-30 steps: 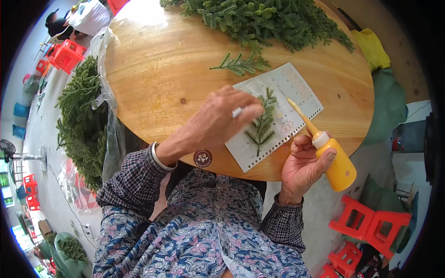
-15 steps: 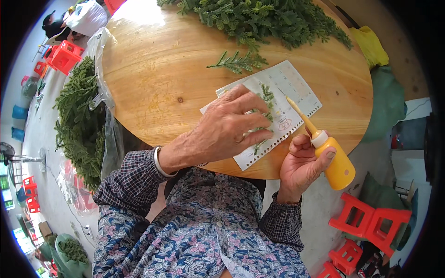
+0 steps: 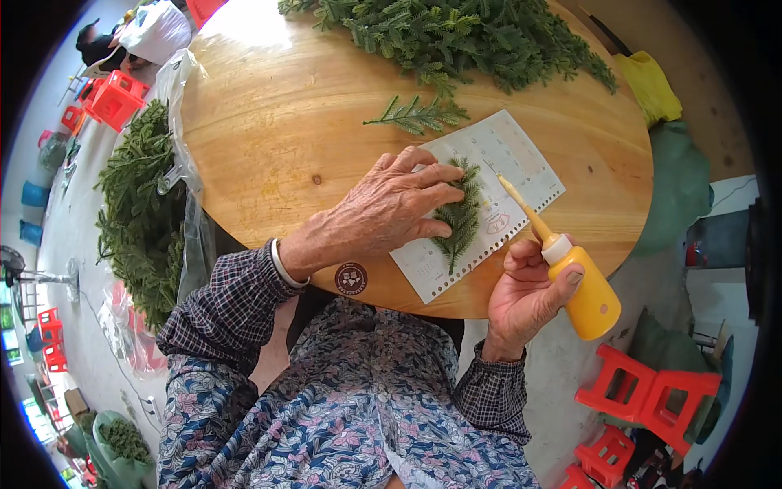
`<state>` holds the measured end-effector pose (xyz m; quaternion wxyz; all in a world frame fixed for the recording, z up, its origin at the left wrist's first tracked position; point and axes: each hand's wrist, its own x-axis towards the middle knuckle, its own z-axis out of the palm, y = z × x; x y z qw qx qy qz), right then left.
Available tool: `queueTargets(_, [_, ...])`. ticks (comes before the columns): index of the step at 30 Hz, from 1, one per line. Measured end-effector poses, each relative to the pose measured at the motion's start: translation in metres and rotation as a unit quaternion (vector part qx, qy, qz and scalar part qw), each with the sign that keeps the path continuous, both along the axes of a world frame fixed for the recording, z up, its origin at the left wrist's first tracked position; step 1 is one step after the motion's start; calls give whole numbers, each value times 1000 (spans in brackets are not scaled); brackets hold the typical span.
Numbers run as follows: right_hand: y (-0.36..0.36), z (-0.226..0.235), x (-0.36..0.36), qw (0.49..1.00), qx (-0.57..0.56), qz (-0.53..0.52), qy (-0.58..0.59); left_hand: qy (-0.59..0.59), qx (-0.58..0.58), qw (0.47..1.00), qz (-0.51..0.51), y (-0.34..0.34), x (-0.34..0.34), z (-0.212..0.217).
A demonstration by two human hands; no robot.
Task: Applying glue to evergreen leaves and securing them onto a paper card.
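Note:
My left hand (image 3: 399, 196) reaches over the calendar sheet (image 3: 521, 155) with its fingers apart. Its fingertips and thumb touch the left side of a green fir sprig (image 3: 459, 224) lying on the paper; part of the sprig is under the fingers. In my right hand (image 3: 525, 293) is a yellow squeeze bottle (image 3: 588, 297) with a white collar. The bottle tilts so that its long narrow nozzle (image 3: 521, 204) points up and left, above the sheet beside the sprig. Beyond the paper, another fir sprig (image 3: 417, 114) lies on the wooden table (image 3: 269, 163).
A big pile of fir branches (image 3: 481, 37) covers the table's far side. Left of the table, a fir wreath (image 3: 142, 216) hangs by clear plastic (image 3: 191, 236). Red stools (image 3: 643, 395) stand on the floor at right, with more at left (image 3: 118, 99). A yellow bag (image 3: 649, 85) sits at far right.
My left hand has shifted slightly left and lowered its fingers onto the sprig, which now looks broader and shows more. My right hand and the bottle have moved only a little to the left.

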<state>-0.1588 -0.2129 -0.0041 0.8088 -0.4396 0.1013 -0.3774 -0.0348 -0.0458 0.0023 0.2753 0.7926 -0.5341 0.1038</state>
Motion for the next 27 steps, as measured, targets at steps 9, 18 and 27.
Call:
queueTargets(9, [6,9,1,992,-123,-17,10,29,31,999,28,-3,-1,-7])
queueTargets(18, [10,16,8,976,-207,9,72,29,-20,999,31,-10,-2,-19])
queueTargets(27, [11,14,13,966,-230,-9,114,41,-25,998,32,-13,-2,-19])
